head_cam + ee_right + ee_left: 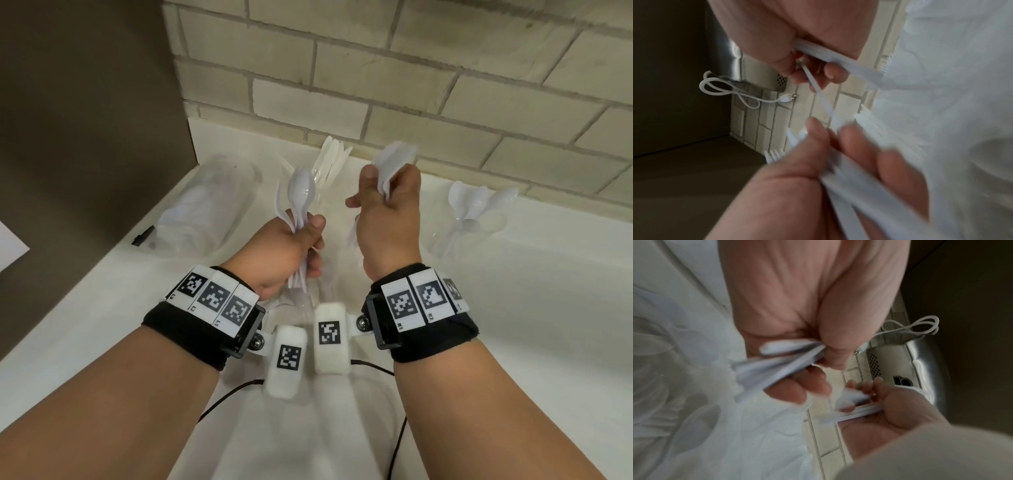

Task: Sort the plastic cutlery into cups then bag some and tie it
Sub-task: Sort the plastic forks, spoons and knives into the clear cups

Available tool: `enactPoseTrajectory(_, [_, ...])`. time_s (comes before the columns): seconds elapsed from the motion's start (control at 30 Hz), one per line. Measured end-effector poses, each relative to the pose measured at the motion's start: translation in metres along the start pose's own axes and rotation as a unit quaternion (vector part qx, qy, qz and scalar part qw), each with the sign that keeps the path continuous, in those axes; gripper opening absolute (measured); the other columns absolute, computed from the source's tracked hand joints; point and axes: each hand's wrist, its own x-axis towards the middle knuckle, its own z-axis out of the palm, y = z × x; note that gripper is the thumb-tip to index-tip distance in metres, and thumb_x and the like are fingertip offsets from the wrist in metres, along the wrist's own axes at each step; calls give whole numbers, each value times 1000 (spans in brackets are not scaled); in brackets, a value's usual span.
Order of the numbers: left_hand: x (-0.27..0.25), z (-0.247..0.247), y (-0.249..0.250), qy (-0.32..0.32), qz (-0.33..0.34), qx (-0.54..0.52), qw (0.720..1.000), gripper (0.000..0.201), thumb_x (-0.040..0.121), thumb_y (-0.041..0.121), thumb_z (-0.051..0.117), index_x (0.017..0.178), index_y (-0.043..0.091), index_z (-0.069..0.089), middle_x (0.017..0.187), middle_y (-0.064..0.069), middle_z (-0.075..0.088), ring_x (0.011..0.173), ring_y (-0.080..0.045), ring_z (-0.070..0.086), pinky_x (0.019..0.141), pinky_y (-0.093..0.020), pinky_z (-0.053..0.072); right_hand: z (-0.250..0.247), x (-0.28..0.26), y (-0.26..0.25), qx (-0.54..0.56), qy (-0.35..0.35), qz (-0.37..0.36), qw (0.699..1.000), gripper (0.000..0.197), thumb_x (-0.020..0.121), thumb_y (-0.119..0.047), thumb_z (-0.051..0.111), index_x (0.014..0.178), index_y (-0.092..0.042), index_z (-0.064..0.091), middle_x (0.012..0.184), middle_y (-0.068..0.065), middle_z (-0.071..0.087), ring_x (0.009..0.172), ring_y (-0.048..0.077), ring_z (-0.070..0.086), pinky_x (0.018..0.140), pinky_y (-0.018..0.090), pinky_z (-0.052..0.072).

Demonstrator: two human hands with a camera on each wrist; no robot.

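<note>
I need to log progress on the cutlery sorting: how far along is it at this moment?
Partly sorted. A clear cup on the right already holds white spoons, and another behind the hands holds cutlery. In hand: the left hand grips a bunch of spoons, and the right hand grips another bunch of cutlery. Left: both bunches still need placing, and no tied bag shows, so bagging and tying remain.

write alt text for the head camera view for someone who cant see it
Two raised hands each grip a bunch of white plastic spoons: left hand, right hand. Behind them on the white counter, by a brick wall, clear cups hold more cutlery.
</note>
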Motion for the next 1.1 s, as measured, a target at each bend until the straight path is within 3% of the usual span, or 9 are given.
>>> enactPoseTrajectory(0.1, [4,-1,0,38,15,90,995,31,94,35,53,77,10,48,58,-5,43,44,-17,41,52,-33,42,1,1,1,-72,-62,-1,996,20,88,-31,63,89,-22,45,80,-5,57,65,14,55,70,31,50])
enactPoseTrajectory(0.2, [5,3,5,28,32,168,985,23,95,25,48,72,27,48,72,-9,53,55,-20,43,60,-35,41,3,-7,8,-110,-170,57,978,33,73,-36,79,91,-11,66,89,1,72,83,12,68,79,30,55])
enactPoseTrajectory(0.33, [3,4,10,-21,77,230,970,31,93,3,43,85,30,57,73,0,60,56,3,55,49,-8,40,6,-14,14,-109,-179,75,975,26,69,-28,84,81,-9,71,81,4,74,80,15,71,78,34,58])
enactPoseTrajectory(0.4, [4,1,6,-47,70,212,974,19,89,12,52,103,25,58,94,-8,65,80,-1,62,66,-13,51,7,-11,18,-114,-171,72,976,21,75,-28,79,82,-10,72,82,7,74,81,18,71,83,40,58])
enactPoseTrajectory(0.47, [5,-4,1,-49,51,183,981,43,84,28,61,122,17,47,109,-2,65,100,-9,64,88,-30,54,7,-11,17,-127,-163,68,976,33,79,-37,72,98,-10,72,98,8,74,94,20,69,90,41,55])
enactPoseTrajectory(0.57, [6,-7,-6,-43,18,138,989,64,80,48,59,129,13,38,91,5,61,81,-8,60,81,-34,49,4,-9,16,-130,-148,47,979,33,88,-34,62,101,-4,63,98,9,71,91,23,67,87,41,54])
enactPoseTrajectory(0.7, [3,-2,-7,-22,-31,3,999,31,97,39,45,114,12,46,72,-1,44,57,-11,41,57,-31,41,-7,7,13,-104,-104,23,989,8,97,-18,49,95,-10,49,79,1,72,49,-2,52,59,28,40])
enactPoseTrajectory(0.83, [1,-4,-5,-43,-66,-117,990,17,100,24,42,98,10,51,64,0,39,53,-12,35,52,-28,33,-25,48,0,-113,-44,7,993,31,90,2,45,91,-30,46,81,-5,66,81,14,60,82,36,51])
enactPoseTrajectory(1.1, [7,-17,-7,-74,-93,-167,979,24,98,25,43,87,11,58,69,-5,54,63,-22,60,85,-51,48,-28,129,8,-29,15,-28,999,33,90,4,46,121,-8,49,79,0,50,60,18,49,57,25,50])
